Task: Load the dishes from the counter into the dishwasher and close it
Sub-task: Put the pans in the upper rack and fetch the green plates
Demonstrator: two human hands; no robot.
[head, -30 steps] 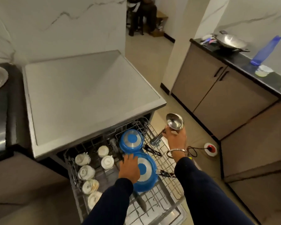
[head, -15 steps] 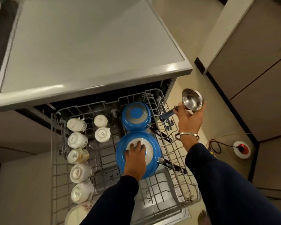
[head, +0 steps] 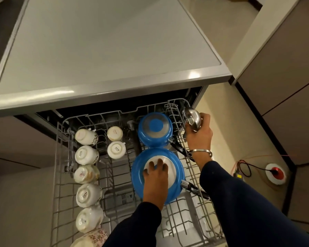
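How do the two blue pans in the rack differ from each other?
The near blue pan looks larger than the far blue pan. The left hand rests on the near pan's base; nothing touches the far pan's base. Both lie upside down in the rack, black handles pointing right.

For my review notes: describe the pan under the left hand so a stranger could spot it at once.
Start at the pulled-out dishwasher rack. Two upturned blue pans lie right of the white cups. It is the larger pan, nearer the camera, with the left hand on its silver base; the smaller pan sits behind it.
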